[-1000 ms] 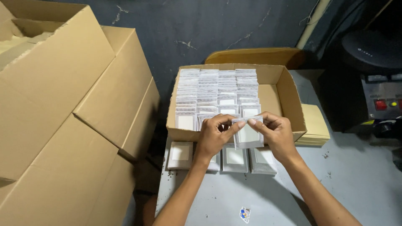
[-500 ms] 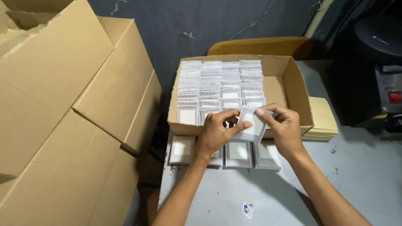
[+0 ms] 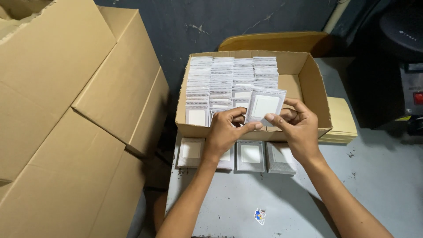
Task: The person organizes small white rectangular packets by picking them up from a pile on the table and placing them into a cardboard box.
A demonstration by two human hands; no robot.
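Observation:
Both my hands hold one small clear packet [image 3: 264,105] with a white square part inside, upright over the front of an open cardboard box [image 3: 315,94]. My left hand [image 3: 227,132] pinches its lower left edge. My right hand [image 3: 297,128] grips its lower right edge, thumb on the front. The box holds several rows of the same packets [image 3: 231,77] standing on edge. Several more packets [image 3: 250,155] lie flat on the grey table in front of the box, below my hands.
Large closed cardboard cartons [image 3: 66,110] are stacked at the left. A stack of flat yellow cardboard sheets [image 3: 341,119] lies right of the box. A dark machine with a red button [image 3: 412,88] stands at far right. A small sticker [image 3: 260,216] lies on the grey table [image 3: 374,185].
The packet has turned from tilted and low to upright and has risen over the box's front rows. Both hands moved slightly forward with it.

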